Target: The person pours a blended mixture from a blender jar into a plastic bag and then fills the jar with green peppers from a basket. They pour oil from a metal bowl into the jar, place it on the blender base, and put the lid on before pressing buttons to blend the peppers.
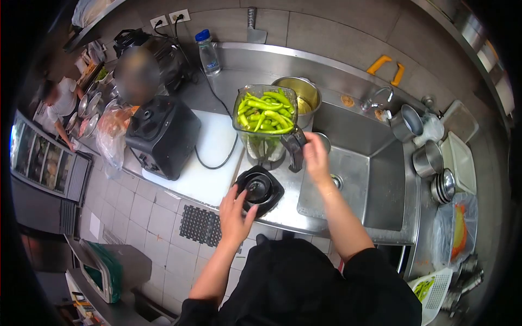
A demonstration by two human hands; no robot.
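A clear blender jar [261, 142] packed with green chili peppers [265, 113] stands upright on the steel counter. My right hand [316, 155] is at its black handle [295, 149], with the fingers curled against the handle's right side; the thumb is mostly hidden. Just in front of the jar lies a black square blender lid [260, 187] with a round middle. My left hand [235, 214] reaches to the lid's near left edge, its fingers spread and touching or almost touching it.
A black blender base [161, 136] sits on a white cutting board [215, 146], its cord trailing. Behind the jar is a metal pot [304, 89]; a sink [348, 185] lies to the right. A water bottle [208, 54] stands at the back. Another person [62, 103] is at far left.
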